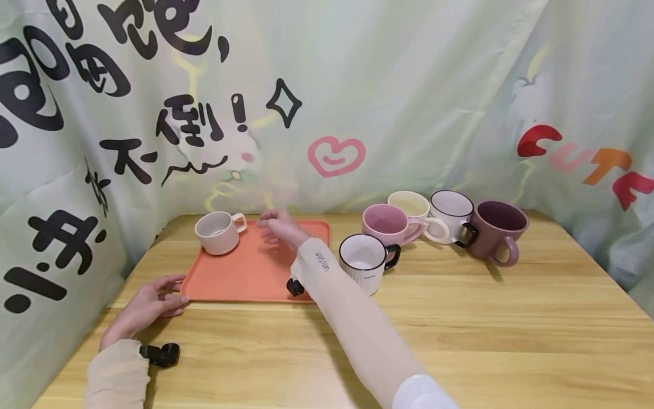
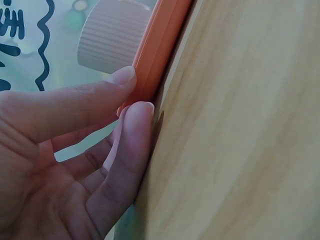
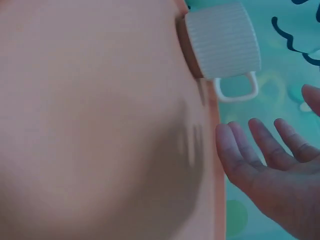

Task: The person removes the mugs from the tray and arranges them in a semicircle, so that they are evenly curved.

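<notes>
A light grey ribbed mug (image 1: 218, 233) stands upright at the back left of an orange tray (image 1: 245, 278), its handle turned to the right. At the tray's near left corner my left hand (image 1: 150, 304) holds the rim between thumb and fingers. The left wrist view shows the thumb (image 2: 122, 77) against the orange rim and another fingertip at its lower edge. Over the tray's back part hovers my right hand (image 1: 281, 227), empty, with its fingers spread loosely. In the right wrist view, those fingers (image 3: 270, 155) are apart from the mug's handle (image 3: 237, 97).
Right of the tray stands a white mug with black rim (image 1: 364, 258). Behind it are a pink mug (image 1: 385, 224), a cream mug (image 1: 409, 204), another black-rimmed white mug (image 1: 449, 218) and a dark purple mug (image 1: 493, 233). A printed curtain (image 1: 419, 113) hangs behind the wooden table (image 1: 460, 341).
</notes>
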The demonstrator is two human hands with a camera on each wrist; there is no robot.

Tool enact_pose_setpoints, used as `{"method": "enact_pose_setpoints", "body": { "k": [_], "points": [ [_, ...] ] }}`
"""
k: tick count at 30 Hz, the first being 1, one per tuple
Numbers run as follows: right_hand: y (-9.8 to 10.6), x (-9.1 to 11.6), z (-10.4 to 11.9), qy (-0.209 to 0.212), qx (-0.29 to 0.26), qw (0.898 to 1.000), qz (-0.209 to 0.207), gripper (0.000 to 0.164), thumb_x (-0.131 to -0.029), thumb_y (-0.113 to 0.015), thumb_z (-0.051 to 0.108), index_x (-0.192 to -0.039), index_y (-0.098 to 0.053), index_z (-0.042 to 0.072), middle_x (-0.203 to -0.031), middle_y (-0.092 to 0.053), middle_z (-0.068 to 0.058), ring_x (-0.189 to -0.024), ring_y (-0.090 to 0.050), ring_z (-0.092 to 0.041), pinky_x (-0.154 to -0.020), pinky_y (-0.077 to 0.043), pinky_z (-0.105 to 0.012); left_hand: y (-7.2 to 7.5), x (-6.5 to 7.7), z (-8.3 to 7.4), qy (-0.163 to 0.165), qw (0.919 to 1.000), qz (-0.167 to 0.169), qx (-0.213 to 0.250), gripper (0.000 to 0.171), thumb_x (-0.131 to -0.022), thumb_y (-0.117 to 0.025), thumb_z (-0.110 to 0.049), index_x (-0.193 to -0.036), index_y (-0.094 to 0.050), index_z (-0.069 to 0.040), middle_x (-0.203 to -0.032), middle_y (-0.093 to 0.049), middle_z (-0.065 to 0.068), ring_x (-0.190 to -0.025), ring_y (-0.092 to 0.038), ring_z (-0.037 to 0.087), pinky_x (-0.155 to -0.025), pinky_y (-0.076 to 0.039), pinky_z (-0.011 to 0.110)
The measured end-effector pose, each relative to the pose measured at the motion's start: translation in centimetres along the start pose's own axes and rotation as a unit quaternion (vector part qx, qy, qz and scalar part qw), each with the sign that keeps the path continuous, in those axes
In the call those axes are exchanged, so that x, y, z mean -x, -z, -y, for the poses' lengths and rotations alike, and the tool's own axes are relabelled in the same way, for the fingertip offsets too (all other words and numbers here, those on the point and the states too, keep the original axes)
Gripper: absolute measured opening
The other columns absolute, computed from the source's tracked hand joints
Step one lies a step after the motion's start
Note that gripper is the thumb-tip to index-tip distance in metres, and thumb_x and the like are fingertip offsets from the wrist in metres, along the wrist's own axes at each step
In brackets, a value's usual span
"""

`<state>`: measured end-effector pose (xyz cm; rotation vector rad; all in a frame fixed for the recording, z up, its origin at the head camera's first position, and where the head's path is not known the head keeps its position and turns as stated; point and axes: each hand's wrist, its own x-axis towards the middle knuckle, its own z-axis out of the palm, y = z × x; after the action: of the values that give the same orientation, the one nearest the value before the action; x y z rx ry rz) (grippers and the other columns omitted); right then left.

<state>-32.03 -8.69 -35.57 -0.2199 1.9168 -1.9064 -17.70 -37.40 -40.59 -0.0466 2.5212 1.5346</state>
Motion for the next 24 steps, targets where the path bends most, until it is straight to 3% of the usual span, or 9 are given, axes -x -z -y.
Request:
{"method": "enact_pose_setpoints", "body": {
  "k": [5,9,14,17,24],
  "points": [
    [-0.2,-0.5,-0.7,-0.006,0.013,1.0,0.018,0.045,-0.1,-0.061,0.008,-0.142,-0.05,-0.004,-0.132,-0.059,-0.024,-0.121,-0.056,-0.042,-0.098,-0.052,-0.05,-0.1,0.0,0.0,0.005,1.0,-0.002,-0.006,0.066,-0.097,-0.065,0.002,-0.148,-0.027,0.019,-0.127,-0.046,0.034,-0.087,-0.064,0.009,-0.076,-0.061,0.029],
    [-0.1,-0.8,-1.2,-0.004,0.012,1.0,0.024,0.045,-0.1,-0.061,0.008,-0.143,-0.05,-0.003,-0.122,-0.061,-0.02,-0.107,-0.059,-0.034,-0.085,-0.053,-0.045,-0.1,-0.1,0.0,0.002,1.0,0.001,-0.005,0.065,-0.097,-0.064,0.003,-0.147,-0.026,0.02,-0.126,-0.046,0.034,-0.087,-0.064,0.008,-0.076,-0.061,0.029],
    [-0.5,-1.0,-1.0,0.005,0.016,1.0,0.026,0.048,-0.1,-0.062,0.008,-0.145,-0.049,0.0,-0.122,-0.062,-0.016,-0.117,-0.059,-0.037,-0.094,-0.054,-0.047,0.1,-0.1,0.0,0.002,1.0,0.0,-0.003,0.065,-0.097,-0.063,0.004,-0.148,-0.025,0.02,-0.127,-0.046,0.035,-0.087,-0.064,0.008,-0.076,-0.061,0.029],
    [-1.1,-1.2,-0.9,0.013,0.016,0.999,0.036,0.054,-0.1,-0.063,0.009,-0.15,-0.045,0.002,-0.132,-0.059,-0.02,-0.125,-0.055,-0.042,-0.1,-0.051,-0.052,0.1,0.1,0.0,0.003,1.0,0.0,-0.003,0.065,-0.097,-0.063,0.004,-0.148,-0.025,0.02,-0.128,-0.045,0.036,-0.088,-0.064,0.008,-0.076,-0.061,0.029],
    [-2.3,-2.0,-0.9,0.039,0.014,0.997,0.072,0.068,-0.098,-0.065,0.007,-0.158,-0.032,0.003,-0.159,-0.035,-0.018,-0.127,-0.052,-0.047,-0.102,-0.05,-0.054,-0.1,0.0,-0.1,0.004,1.0,0.001,0.003,0.064,-0.098,-0.062,0.004,-0.148,-0.025,0.02,-0.129,-0.044,0.036,-0.088,-0.064,0.008,-0.077,-0.061,0.029]
  ]
}}
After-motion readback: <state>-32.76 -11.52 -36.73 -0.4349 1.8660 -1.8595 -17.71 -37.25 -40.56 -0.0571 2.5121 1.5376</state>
